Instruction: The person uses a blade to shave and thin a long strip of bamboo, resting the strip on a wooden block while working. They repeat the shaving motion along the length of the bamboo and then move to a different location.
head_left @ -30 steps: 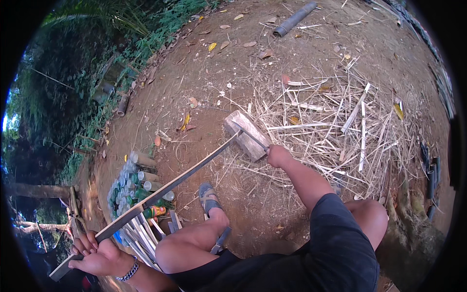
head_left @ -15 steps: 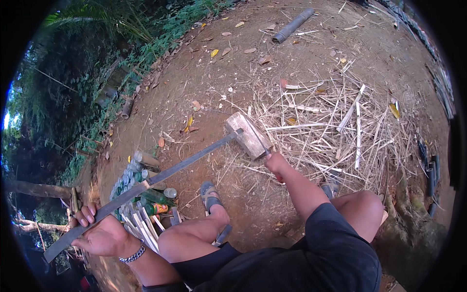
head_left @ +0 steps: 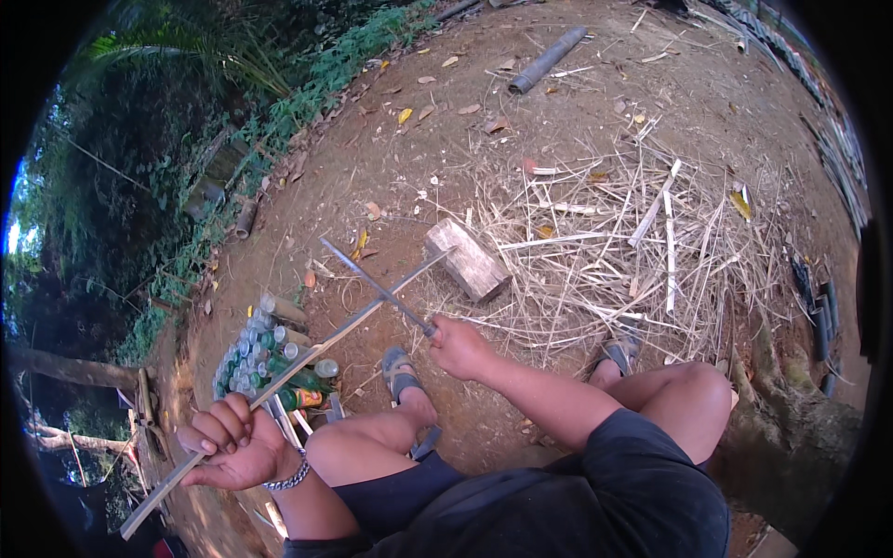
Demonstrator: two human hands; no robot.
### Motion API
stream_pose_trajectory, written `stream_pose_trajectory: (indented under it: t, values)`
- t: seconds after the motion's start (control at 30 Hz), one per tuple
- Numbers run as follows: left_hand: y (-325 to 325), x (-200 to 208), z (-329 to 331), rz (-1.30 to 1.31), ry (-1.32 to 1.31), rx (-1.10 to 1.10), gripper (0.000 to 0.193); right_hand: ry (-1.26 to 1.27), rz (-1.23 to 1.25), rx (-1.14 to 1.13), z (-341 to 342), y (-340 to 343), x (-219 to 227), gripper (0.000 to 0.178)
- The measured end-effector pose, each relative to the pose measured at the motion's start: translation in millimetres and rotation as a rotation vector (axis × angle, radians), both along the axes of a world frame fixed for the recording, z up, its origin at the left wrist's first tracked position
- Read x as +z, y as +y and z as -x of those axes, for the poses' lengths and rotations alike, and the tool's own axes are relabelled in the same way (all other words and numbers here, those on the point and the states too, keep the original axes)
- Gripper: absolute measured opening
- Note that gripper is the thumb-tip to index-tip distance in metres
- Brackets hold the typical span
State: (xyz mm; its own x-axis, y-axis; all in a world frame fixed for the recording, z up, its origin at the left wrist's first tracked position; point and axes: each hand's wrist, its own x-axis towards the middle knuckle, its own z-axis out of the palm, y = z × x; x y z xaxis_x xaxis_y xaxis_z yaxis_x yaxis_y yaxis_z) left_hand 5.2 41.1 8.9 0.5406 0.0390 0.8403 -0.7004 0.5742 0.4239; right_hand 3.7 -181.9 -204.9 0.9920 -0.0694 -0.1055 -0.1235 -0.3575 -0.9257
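Observation:
My left hand (head_left: pixel 237 446) has its fingers curled round a long bamboo strip (head_left: pixel 321 343), near the strip's lower end. The strip slants up to the right, narrow edge showing, and its far tip reaches the top of a short wooden block (head_left: pixel 468 260). In my right hand (head_left: pixel 462 349) is the handle of a long-bladed knife (head_left: pixel 363 272). Its blade points up and left and crosses the strip a little short of the block. Whether blade and strip touch, I cannot tell.
Glass and plastic bottles (head_left: pixel 251 358) lie heaped beside my left leg, with cut strips near them. Bamboo shavings (head_left: pixel 605 251) spread right of the block. A dark tube (head_left: pixel 549 59) lies farther off. Tree roots (head_left: pixel 777 400) rise by my right knee; plants line the left.
My right hand has brought the knife left from beside the block to across the strip. My left fingers have closed round the strip, which has turned from its broad face to its edge.

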Motion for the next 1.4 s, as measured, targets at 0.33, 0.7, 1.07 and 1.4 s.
stream_pose_trajectory:
  t: [0.33, 0.7, 1.07, 1.4]
  values:
    - [16, -18, 16, 0.104, 0.095, 0.158, 0.049, 0.096, 0.137, -0.034, -26, -20, -51, 0.018]
    - [22, -14, 2, 0.084, 0.106, 0.191, 0.047, 0.18, 0.249, -0.049, -65, -49, -98, 0.017]
    - [30, -9, -13, 0.059, 0.137, 0.197, 0.048, 0.341, 0.28, -0.111, -96, -84, -153, 0.024]
    - [43, -7, -20, 0.042, 0.173, 0.271, 0.059, 0.414, 0.34, -0.089, -110, -103, -211, 0.03]
